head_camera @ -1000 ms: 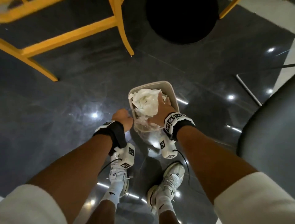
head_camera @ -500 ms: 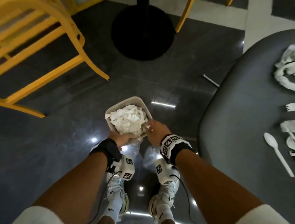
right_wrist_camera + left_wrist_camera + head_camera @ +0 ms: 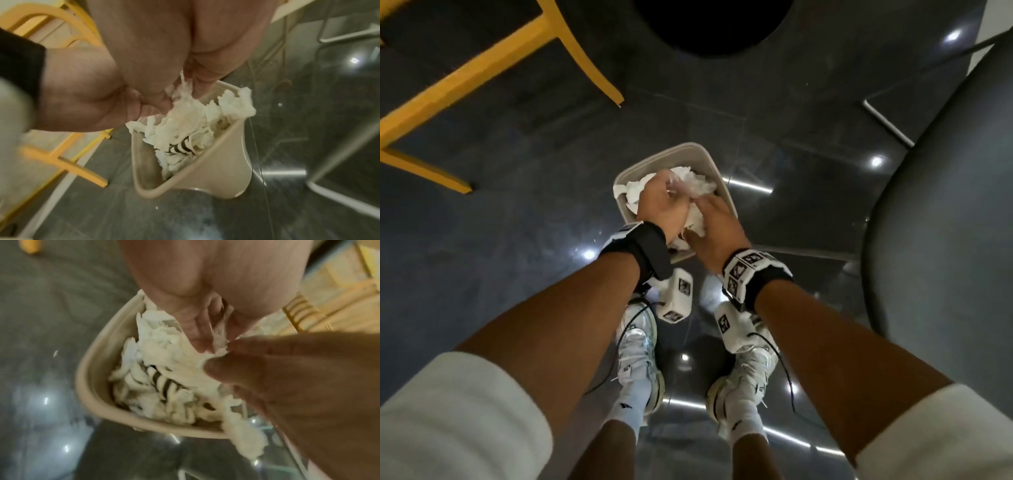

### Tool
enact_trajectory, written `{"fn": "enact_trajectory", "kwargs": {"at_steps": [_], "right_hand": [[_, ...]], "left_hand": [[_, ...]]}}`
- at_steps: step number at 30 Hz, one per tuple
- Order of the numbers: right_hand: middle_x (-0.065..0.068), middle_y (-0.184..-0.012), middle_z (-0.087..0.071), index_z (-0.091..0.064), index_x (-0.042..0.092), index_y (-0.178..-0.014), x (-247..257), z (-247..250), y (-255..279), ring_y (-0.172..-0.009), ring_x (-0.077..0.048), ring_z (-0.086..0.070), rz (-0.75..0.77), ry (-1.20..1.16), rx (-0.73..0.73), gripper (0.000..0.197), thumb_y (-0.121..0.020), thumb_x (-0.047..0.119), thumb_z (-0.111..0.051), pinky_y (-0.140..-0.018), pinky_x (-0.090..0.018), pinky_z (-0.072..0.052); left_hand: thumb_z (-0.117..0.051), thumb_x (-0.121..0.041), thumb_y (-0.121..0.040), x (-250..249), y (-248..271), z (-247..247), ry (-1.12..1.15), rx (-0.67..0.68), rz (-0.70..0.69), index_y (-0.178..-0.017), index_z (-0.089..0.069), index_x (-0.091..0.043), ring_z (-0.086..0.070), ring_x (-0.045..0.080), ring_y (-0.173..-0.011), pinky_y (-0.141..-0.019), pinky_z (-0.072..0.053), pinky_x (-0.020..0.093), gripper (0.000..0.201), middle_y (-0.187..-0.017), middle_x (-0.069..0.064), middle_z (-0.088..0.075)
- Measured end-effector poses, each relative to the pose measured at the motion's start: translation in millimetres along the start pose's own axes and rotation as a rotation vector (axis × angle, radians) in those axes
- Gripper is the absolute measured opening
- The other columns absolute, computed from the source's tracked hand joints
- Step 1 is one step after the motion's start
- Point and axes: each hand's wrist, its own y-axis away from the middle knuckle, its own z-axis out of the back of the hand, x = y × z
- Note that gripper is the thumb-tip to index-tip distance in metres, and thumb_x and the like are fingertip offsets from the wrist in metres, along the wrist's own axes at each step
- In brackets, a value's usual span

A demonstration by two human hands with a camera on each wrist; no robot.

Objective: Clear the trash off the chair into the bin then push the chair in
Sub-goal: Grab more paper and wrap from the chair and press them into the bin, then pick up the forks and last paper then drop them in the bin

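Note:
A beige bin (image 3: 688, 148) stands on the dark floor, heaped with crumpled white tissue trash (image 3: 695, 180). Both hands are over it. My left hand (image 3: 661, 202) curls its fingers into the pile and pinches tissue with a clear strand. My right hand (image 3: 709, 219) is beside it and pinches a shred of the same pile. The left wrist view shows the bin's rim (image 3: 86, 386), the tissue (image 3: 164, 356) and a black-and-white striped piece (image 3: 162, 382) lower down. In the right wrist view tissue (image 3: 195, 116) spills over the bin (image 3: 216, 178). The dark grey chair seat (image 3: 945, 240) is at the right; its top is out of view.
A yellow chair frame (image 3: 482, 68) stands at the upper left and a round black table base (image 3: 709, 24) at the top. My white shoes (image 3: 637, 346) are just behind the bin. A metal chair leg (image 3: 887, 123) lies to the right on the glossy floor.
Both hands moved from the bin's near rim to over the pile and now grip the tissue. The head view swung down, so the chair seat's trash is out of sight.

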Motion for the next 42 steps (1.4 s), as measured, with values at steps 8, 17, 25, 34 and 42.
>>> {"fn": "enact_trajectory", "kwargs": {"at_steps": [8, 17, 25, 34, 42], "right_hand": [[-0.006, -0.165, -0.022, -0.022, 0.027, -0.157, -1, -32, -59, -0.150, -0.032, -0.023, -0.154, 0.584, 0.281, 0.069, -0.095, 0.051, -0.041, -0.121, -0.049, -0.024], [-0.012, -0.161, -0.010, -0.031, 0.018, -0.148, 26, 18, -31, -0.147, -0.036, -0.023, -0.222, 0.375, 0.182, 0.072, -0.085, 0.027, -0.065, -0.117, -0.046, -0.035], [-0.005, -0.162, -0.009, -0.011, 0.023, -0.157, 49, 111, 69, -0.138, -0.038, -0.042, -0.230, 0.034, 0.007, 0.084, -0.089, 0.027, -0.060, -0.109, -0.049, -0.044], [-0.002, -0.113, -0.068, -0.056, 0.022, -0.129, -25, 214, 184, -0.099, -0.026, -0.067, -0.243, -0.180, -0.376, 0.039, -0.090, 0.027, -0.057, -0.092, -0.039, -0.054], [-0.014, -0.146, -0.040, -0.052, 0.023, -0.133, -195, 307, 300, -0.135, -0.038, -0.038, -0.893, 0.009, -0.758, 0.064, -0.077, 0.051, -0.068, -0.107, -0.052, -0.041]], "left_hand": [[-0.050, -0.023, -0.092, 34, -15, 27, -0.539, 0.381, 0.007, -0.141, -0.050, -0.018, -0.038, 0.025, -0.142, -0.118, -0.029, 0.034, 0.049, -0.154, 0.006, -0.042], [-0.049, -0.024, -0.090, 2, -19, 33, -0.583, 0.262, 0.106, -0.123, -0.065, -0.012, -0.059, 0.030, -0.119, -0.103, -0.048, 0.038, 0.039, -0.131, 0.010, -0.063], [-0.050, -0.015, -0.088, -54, 7, 53, -0.808, 0.280, 0.150, -0.109, -0.069, 0.000, -0.064, 0.038, -0.110, -0.086, -0.050, 0.036, 0.032, -0.119, 0.021, -0.068], [-0.046, -0.011, -0.092, -125, 45, 8, -0.956, 0.215, 0.023, -0.106, -0.070, 0.005, -0.061, 0.043, -0.114, -0.096, -0.047, 0.041, 0.032, -0.121, 0.029, -0.064], [-0.053, -0.016, -0.076, -247, 120, -142, -0.699, 0.423, -0.571, -0.105, -0.065, -0.012, -0.064, 0.036, -0.092, -0.088, -0.052, 0.043, 0.032, -0.099, 0.012, -0.065]]}}
